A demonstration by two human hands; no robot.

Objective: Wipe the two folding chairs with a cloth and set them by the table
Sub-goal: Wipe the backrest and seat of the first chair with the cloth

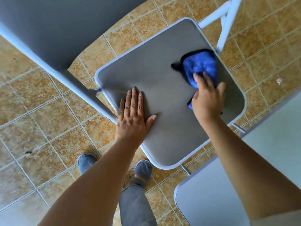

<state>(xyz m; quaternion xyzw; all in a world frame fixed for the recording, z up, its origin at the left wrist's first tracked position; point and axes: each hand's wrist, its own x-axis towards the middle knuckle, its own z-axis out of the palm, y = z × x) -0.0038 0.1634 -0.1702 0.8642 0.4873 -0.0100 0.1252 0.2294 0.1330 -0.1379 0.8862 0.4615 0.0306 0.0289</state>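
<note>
A folding chair with a grey padded seat (162, 82) and white metal frame stands unfolded below me; its grey backrest (53, 25) fills the upper left. My left hand (133, 116) lies flat on the seat's near left part, fingers spread. My right hand (208, 100) presses a bunched blue cloth (200, 67) onto the seat's far right corner, its fingers on top of the cloth. A second grey seat with a white rim (211, 198) shows at the lower right, partly under my right forearm.
The floor is tan tile with pale grout (40, 128). My feet in grey slippers (141, 173) stand just in front of the chair. White frame tubes (226, 25) rise at the upper right. A small scrap (279, 81) lies on the tile at right.
</note>
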